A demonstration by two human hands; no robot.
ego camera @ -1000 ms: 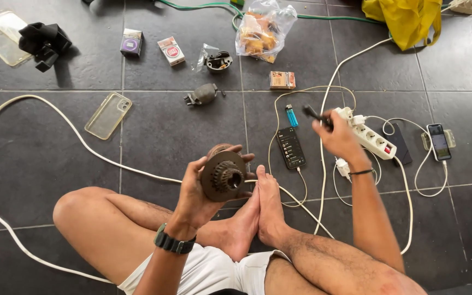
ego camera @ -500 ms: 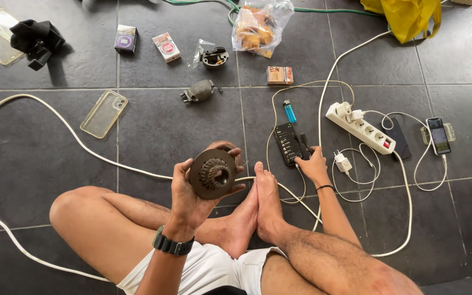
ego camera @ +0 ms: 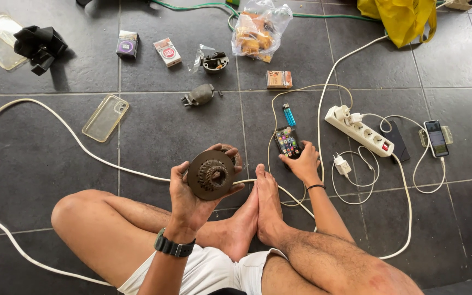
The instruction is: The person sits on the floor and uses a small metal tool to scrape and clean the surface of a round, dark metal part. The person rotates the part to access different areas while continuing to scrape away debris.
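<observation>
I sit cross-legged on a dark tiled floor. My left hand (ego camera: 189, 194), with a black watch on the wrist, is closed around a round rusty-brown gear part (ego camera: 211, 175) held up in front of my feet. My right hand (ego camera: 301, 163) rests on the floor with its fingers on a lit smartphone (ego camera: 287, 141) lying flat. A blue lighter (ego camera: 289, 115) lies just beyond that phone.
A white power strip (ego camera: 359, 130) with chargers and white cables sits to the right, with two more phones (ego camera: 437, 137) beyond it. A clear phone case (ego camera: 105, 117), small metal parts (ego camera: 199, 95), small boxes (ego camera: 167, 52), a plastic snack bag (ego camera: 259, 30) and a yellow bag (ego camera: 402, 16) lie farther off.
My right hand has drawn back from the power strip and come down onto the phone, whose screen is now lit. My left hand has kept hold of the gear part.
</observation>
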